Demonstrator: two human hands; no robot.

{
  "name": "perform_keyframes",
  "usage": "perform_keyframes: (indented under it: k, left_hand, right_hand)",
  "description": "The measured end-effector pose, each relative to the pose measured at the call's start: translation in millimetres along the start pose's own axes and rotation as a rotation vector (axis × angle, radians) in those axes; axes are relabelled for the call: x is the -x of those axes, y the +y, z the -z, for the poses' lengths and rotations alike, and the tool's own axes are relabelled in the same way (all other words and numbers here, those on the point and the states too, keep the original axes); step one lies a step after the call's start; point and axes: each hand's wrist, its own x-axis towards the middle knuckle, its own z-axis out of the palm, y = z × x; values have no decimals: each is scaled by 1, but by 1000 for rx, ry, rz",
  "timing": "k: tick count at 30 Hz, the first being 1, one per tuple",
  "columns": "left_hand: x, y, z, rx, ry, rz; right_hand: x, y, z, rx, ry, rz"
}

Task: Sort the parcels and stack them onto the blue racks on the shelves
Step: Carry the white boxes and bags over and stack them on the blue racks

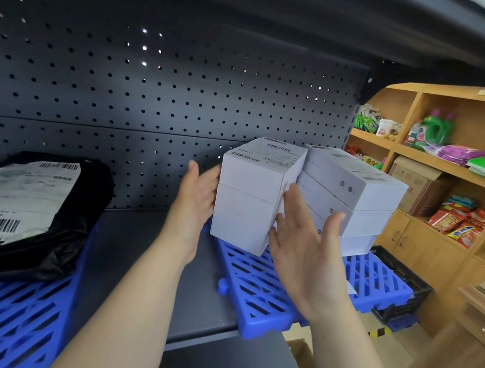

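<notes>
Dark pegboard shelving (154, 93) carries a blue rack (267, 287) with two white-box stacks (248, 203). Left hand (198, 199) and right hand (304, 242), both spread, flank the nearer stack; press evenly, squaring it flush against its neighbour.

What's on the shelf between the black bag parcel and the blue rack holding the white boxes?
Nothing: in the head view, bare dark shelf separates the black bag parcel from that blue rack.

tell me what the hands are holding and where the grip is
The left hand presses the left side of the near stack of white boxes; the right hand, open, is at its right side. No closed grip.
</notes>
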Motion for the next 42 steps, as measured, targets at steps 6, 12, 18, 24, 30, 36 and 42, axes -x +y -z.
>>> perform_keyframes:
  k: [6,12,18,24,30,36,42]
  left_hand:
    - [-1,-2,4,-4,-26,127]
    - [5,-5,3,46,-74,111]
    - [3,-9,0,34,-26,95]
    - [-3,-8,-4,-42,42,133]
    - [2,-1,-13,-101,31,168]
    - [17,0,-38,-153,102,139]
    - [36,-10,-71,-140,191,71]
  right_hand:
    - [-3,5,12,-93,-51,-61]
    - [-6,4,23,-93,-131,-137]
    - [-7,-3,35,-74,-187,-183]
    - [-12,-5,46,-73,-256,-192]
    - [-13,-11,51,-4,-305,-136]
    - [-14,-15,64,37,-339,-125]
    - [-15,-24,83,72,-369,-110]
